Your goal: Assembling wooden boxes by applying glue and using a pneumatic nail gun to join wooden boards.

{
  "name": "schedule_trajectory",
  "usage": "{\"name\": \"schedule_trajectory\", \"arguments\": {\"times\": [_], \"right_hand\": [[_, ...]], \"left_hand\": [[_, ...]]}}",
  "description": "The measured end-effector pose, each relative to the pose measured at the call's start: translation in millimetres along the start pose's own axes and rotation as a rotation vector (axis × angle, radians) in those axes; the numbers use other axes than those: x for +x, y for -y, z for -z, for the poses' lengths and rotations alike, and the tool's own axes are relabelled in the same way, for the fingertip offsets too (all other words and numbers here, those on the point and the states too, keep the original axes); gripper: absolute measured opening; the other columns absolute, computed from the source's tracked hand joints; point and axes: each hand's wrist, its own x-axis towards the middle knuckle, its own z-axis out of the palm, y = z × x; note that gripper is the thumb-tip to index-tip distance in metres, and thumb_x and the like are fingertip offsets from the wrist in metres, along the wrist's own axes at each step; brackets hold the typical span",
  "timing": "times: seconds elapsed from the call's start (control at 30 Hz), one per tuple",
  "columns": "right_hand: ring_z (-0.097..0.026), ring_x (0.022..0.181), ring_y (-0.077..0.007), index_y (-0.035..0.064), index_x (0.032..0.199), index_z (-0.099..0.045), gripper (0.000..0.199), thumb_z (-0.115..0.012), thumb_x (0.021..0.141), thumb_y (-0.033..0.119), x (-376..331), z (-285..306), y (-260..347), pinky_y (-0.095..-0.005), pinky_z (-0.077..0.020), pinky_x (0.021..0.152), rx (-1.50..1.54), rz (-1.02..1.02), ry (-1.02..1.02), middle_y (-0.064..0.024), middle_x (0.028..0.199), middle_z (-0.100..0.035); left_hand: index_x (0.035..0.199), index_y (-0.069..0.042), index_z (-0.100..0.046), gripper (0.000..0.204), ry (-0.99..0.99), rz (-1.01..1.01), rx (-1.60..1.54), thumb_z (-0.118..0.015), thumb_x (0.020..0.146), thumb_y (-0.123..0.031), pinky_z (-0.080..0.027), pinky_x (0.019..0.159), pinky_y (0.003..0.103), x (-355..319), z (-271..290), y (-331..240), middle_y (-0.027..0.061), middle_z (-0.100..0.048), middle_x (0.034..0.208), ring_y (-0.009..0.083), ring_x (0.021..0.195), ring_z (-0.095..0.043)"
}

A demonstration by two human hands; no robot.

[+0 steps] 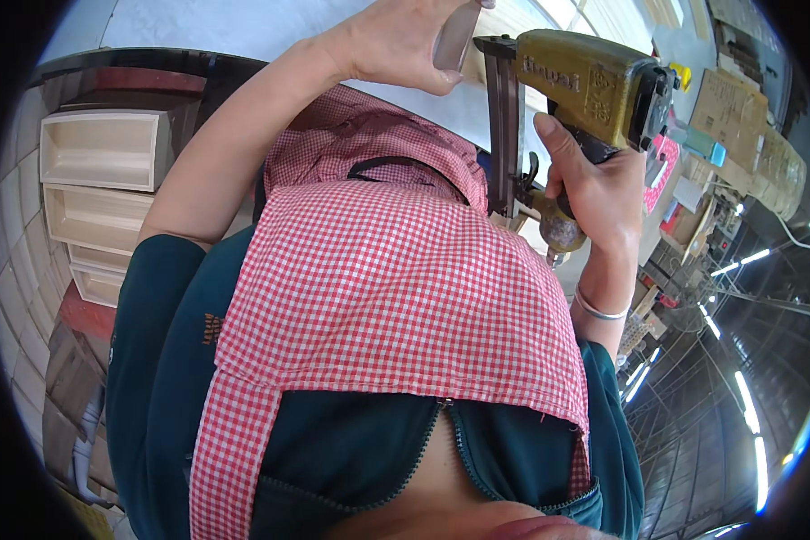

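Observation:
My right hand (598, 193) is wrapped around the handle of an olive-gold pneumatic nail gun (585, 81), its thumb resting near the top of the grip. The gun's dark magazine (506, 135) runs down toward my apron, and its nose points left toward my other hand. Above the pale worktop, my left hand (396, 45) is closed on a flat greyish-brown piece (459, 38), with the thumb at its lower end. The far end of that piece is cut off by the picture's upper edge. A small gap separates the gun's nose from it.
Open pale wooden boxes (99, 151) are stacked at the left beside the worktop (180, 27). Pale wooden pieces (522, 11) lie at the far side. Cardboard boxes (729, 108) and other goods stand at the right. My checked apron (396, 288) hangs close to the table edge.

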Motion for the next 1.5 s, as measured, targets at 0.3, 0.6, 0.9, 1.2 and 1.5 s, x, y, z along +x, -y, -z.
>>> {"name": "schedule_trajectory", "arguments": {"times": [0.3,0.6,0.9,1.2,1.5], "right_hand": [[-0.052,0.041,-0.0109,-0.0032,0.099,-0.068,0.024,-0.079,0.087,0.014,18,2,16,-0.0221,-0.0384,0.039,-0.030,-0.024,0.059,-0.0050,0.063,-0.064],[-0.052,0.040,-0.0109,-0.0037,0.098,-0.070,0.027,-0.079,0.087,0.018,55,17,27,-0.0220,-0.0389,0.039,-0.140,-0.002,0.047,-0.0041,0.059,-0.062],[-0.052,0.040,-0.0100,-0.0029,0.095,-0.071,0.025,-0.079,0.088,0.020,76,18,29,-0.0217,-0.0391,0.040,-0.111,0.102,0.104,-0.0031,0.055,-0.060],[-0.047,0.040,-0.0092,0.0019,0.083,-0.066,0.022,-0.077,0.089,0.020,96,36,28,-0.0227,-0.0393,0.040,-0.228,0.079,0.204,-0.0006,0.053,-0.056],[-0.049,0.039,-0.0095,-0.0015,0.094,-0.070,0.023,-0.077,0.087,0.019,72,79,-15,-0.0214,-0.0382,0.039,-0.116,-0.082,-0.014,-0.0017,0.052,-0.057]], "left_hand": [[0.125,0.002,-0.041,0.074,-0.215,-0.212,-0.078,-0.082,0.071,-0.028,-0.043,0.102,0.045,-8,7,14,0.0255,-0.042,0.129,0.0409,0.119,-0.047],[0.112,0.002,-0.047,0.059,-0.471,0.025,-0.162,-0.082,0.078,-0.032,-0.046,0.090,0.040,-5,7,12,0.0197,-0.049,0.110,0.0318,0.099,-0.053],[0.102,0.000,-0.047,0.049,-0.504,0.034,-0.072,-0.080,0.080,-0.030,-0.046,0.083,0.038,-6,7,8,0.0156,-0.047,0.101,0.0276,0.089,-0.051],[0.100,-0.002,-0.047,0.047,-0.564,0.030,-0.026,-0.080,0.080,-0.027,-0.045,0.084,0.038,-8,4,3,0.0147,-0.047,0.101,0.0274,0.091,-0.050],[0.112,0.000,-0.052,0.042,-0.566,-0.491,0.417,-0.076,0.084,-0.021,-0.046,0.090,0.039,23,1,-25,0.0187,-0.053,0.121,0.0290,0.101,-0.053]]}}
